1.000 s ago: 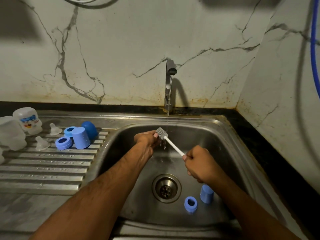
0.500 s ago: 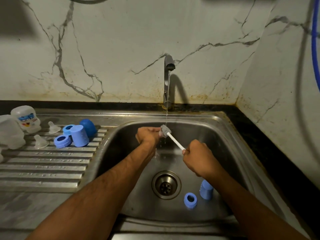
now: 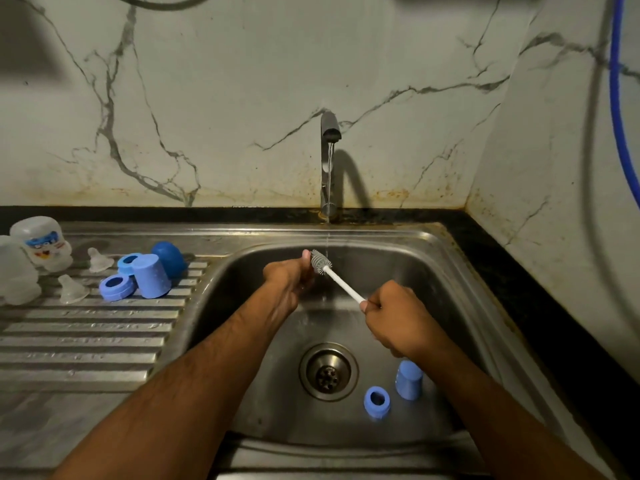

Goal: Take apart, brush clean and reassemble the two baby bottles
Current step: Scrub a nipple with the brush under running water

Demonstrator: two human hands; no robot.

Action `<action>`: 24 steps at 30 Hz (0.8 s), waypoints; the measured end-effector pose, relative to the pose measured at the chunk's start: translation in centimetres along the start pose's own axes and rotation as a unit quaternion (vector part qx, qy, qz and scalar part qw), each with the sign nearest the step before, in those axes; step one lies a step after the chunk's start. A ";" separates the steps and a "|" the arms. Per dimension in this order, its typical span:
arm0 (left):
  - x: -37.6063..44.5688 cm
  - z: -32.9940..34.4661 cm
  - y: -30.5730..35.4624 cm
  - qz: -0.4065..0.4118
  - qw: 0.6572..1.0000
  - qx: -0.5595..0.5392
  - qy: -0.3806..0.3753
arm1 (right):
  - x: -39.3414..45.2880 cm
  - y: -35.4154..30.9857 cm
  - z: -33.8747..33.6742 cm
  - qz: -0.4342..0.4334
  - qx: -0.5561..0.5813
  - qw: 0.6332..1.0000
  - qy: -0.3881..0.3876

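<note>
Over the sink basin, my right hand grips the white handle of a small bottle brush. Its grey bristle head sits right beside the thin water stream. My left hand holds that bristle head, thumb against it. Two clear bottle bodies stand upside down on the drainboard at far left. Beside them lie two clear nipples, two blue rings and a blue cap. Another blue ring and blue cap lie in the basin.
The tap runs a thin stream into the basin. The drain is near the basin's middle. A dark blue rounded piece sits behind the blue cap. The ribbed drainboard extends left. A blue hose hangs at right.
Both hands and the brush have stayed under the tap. The left hand's hold on the bristle head has shifted slightly, with the thumb now up against it.
</note>
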State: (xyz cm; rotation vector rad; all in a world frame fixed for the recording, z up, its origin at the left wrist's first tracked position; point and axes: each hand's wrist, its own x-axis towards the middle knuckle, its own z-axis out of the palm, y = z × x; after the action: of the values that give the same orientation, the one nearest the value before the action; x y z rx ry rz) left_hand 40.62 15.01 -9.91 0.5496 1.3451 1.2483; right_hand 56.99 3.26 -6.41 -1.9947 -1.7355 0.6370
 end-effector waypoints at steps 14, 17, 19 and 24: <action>0.5 -0.4 -0.2 0.013 0.997 0.035 -0.061 | -0.5 -0.1 0.0 0.042 0.117 0.991 -0.045; -0.1 0.5 -0.4 0.007 0.996 0.015 -0.089 | -0.1 -0.3 0.3 0.031 0.109 0.993 -0.023; -0.3 0.7 -0.2 -0.011 0.997 -0.012 -0.070 | -0.1 -0.4 0.6 0.026 0.119 0.992 -0.026; 0.7 -0.6 0.2 -0.050 0.992 -0.111 -0.018 | -0.8 -0.7 1.1 0.031 0.167 0.983 -0.063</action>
State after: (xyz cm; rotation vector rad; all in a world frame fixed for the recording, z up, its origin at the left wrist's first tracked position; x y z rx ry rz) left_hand 39.83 15.49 -10.16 0.3430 1.1714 1.2798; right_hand 55.70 2.60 -6.90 -1.8106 -1.5204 1.0221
